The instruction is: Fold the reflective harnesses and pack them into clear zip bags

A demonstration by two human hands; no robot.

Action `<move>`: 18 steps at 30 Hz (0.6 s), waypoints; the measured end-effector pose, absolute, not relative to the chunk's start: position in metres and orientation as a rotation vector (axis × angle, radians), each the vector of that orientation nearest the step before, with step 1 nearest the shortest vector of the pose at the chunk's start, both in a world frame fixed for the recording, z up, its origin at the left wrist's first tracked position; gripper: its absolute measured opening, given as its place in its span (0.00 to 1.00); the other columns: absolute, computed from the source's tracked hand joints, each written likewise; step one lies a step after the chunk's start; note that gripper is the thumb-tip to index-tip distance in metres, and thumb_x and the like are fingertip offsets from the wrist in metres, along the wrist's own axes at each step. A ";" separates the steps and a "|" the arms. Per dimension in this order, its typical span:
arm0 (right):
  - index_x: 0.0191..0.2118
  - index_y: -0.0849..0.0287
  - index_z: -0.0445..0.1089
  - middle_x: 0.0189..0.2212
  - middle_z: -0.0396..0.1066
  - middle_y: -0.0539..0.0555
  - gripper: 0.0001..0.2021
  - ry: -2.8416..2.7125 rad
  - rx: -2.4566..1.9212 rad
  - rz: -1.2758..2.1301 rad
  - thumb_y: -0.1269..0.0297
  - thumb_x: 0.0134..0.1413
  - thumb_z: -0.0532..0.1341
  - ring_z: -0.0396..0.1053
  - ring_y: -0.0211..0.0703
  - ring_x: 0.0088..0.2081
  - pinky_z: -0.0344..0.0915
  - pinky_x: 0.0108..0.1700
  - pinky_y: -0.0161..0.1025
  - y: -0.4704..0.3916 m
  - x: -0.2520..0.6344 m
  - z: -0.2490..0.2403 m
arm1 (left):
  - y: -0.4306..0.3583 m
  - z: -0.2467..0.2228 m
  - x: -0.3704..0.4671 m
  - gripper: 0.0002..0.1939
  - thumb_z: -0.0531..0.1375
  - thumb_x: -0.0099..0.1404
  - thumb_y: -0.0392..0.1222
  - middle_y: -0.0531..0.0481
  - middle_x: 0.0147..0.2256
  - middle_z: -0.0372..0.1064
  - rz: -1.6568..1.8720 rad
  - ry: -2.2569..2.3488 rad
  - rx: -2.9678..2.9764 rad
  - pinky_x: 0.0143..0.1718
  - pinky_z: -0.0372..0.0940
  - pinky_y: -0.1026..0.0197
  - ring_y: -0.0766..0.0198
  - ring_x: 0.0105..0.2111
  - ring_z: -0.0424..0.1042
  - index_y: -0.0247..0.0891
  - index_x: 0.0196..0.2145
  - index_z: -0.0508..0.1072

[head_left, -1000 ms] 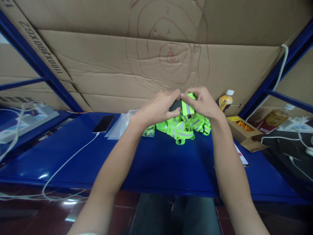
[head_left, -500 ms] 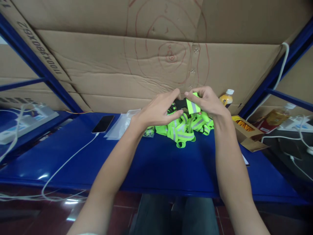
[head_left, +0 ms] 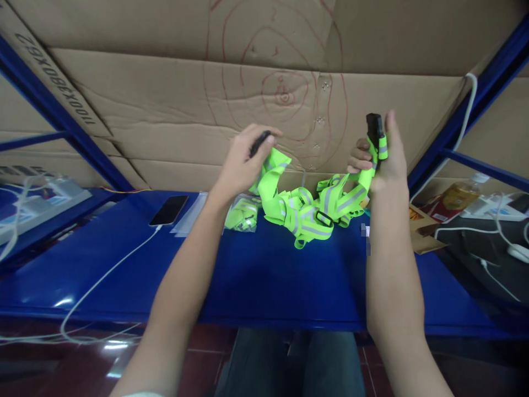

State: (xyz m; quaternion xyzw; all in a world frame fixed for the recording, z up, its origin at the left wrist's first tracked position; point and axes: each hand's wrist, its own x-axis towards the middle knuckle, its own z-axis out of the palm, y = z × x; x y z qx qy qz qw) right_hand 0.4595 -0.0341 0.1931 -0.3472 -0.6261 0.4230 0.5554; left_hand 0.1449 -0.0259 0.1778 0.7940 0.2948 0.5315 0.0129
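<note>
A tangle of neon-green reflective straps (head_left: 306, 201) with grey stripes lies on the blue table, its ends rising to both hands. My left hand (head_left: 241, 160) is closed on one black buckle half (head_left: 259, 144), pinched between thumb and fingers, with strap hanging below. Raised higher at the right, my right hand (head_left: 394, 157) is closed around the strap by the other buckle half (head_left: 374, 127), which sticks up above its curled fingers while the thumb points up. The two halves are apart. A black slider (head_left: 324, 219) shows on the tangled straps.
A clear bag with green strapping (head_left: 243, 215) lies beside my left forearm, near flat plastic bags (head_left: 187, 218) and a charging phone (head_left: 168, 210). An open carton (head_left: 425, 238), a bottle (head_left: 458, 196) and power strips stand at the sides. Cardboard (head_left: 165, 99) backs the table.
The two buckle halves, together between my hands before, are now separated. My left hand moved left and up, my right hand right and up, lifting strap ends from the pile.
</note>
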 end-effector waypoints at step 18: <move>0.32 0.58 0.79 0.31 0.74 0.57 0.06 -0.919 -0.543 0.628 0.68 0.62 0.71 0.76 0.47 0.35 0.76 0.48 0.51 -0.047 0.512 0.188 | 0.086 0.158 -0.026 0.54 0.68 0.34 0.91 0.59 0.32 0.63 2.112 1.023 1.372 0.54 0.72 0.49 0.68 0.43 0.69 0.39 0.33 0.56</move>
